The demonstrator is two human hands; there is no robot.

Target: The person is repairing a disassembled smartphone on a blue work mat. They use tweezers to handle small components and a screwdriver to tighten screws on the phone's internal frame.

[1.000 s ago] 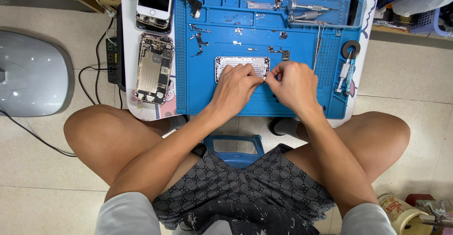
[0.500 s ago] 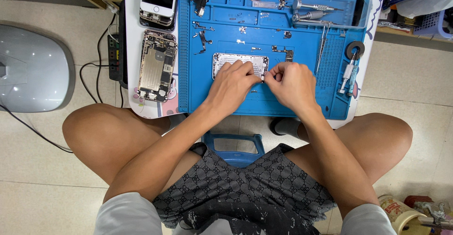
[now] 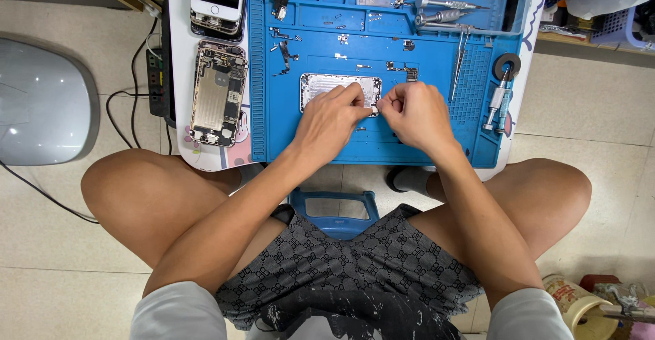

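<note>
Two hands pinched together over silver phone back plate [image 3: 321, 87], flat on blue repair mat [image 3: 273, 128] near centre: left hand [image 3: 332, 118] closed on plate's right end, right hand [image 3: 413, 111] at 3 o'clock of it, fingertips nipped on tiny part [image 3: 374, 108] at plate edge, too small to ID. Likely thin, light, stiff but bendable metal w/ sharp edges, so best held by long edges, not face. Opened phone chassis [image 3: 218, 94] off mat at 9 o'clock, screwdrivers [image 3: 443, 9] at 1 o'clock.
</note>
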